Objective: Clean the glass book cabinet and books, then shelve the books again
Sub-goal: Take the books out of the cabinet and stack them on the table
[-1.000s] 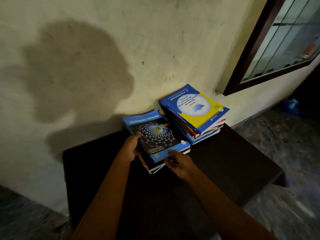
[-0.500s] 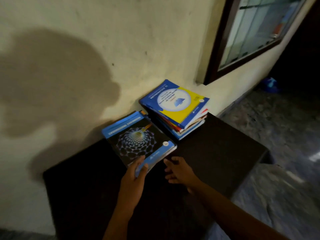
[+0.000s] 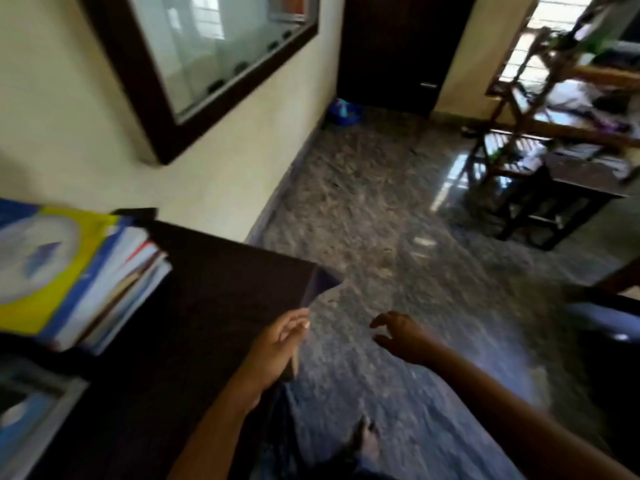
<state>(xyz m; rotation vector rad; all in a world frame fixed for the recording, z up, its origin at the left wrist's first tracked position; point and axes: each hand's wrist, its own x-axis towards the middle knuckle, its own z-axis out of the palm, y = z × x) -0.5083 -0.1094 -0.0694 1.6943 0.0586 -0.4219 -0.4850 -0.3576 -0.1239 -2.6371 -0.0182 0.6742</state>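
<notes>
Both well right of book stack (image 3: 79, 271) | left grip (image 3: 280, 344): cannot tell | right grip (image 3: 398, 336) released

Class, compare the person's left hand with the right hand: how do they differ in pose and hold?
The left hand pinches a thin flat thing, perhaps a book; the right hand holds nothing. The left hand is at the edge of the dark table; the right hand hangs over the grey floor. Both are bare and reach forward.

Left of frame: stack of books (image 3: 79, 282), yellow-and-blue cover topmost, on dark table (image 3: 214, 292); dark-framed glass cabinet (image 3: 207, 53) upper left. Lower centre: left hand (image 3: 277, 344), fingers curled at the table's edge, contents unclear. Right hand (image 3: 398, 336) beside it, fingers loosely spread, holding nothing.
</notes>
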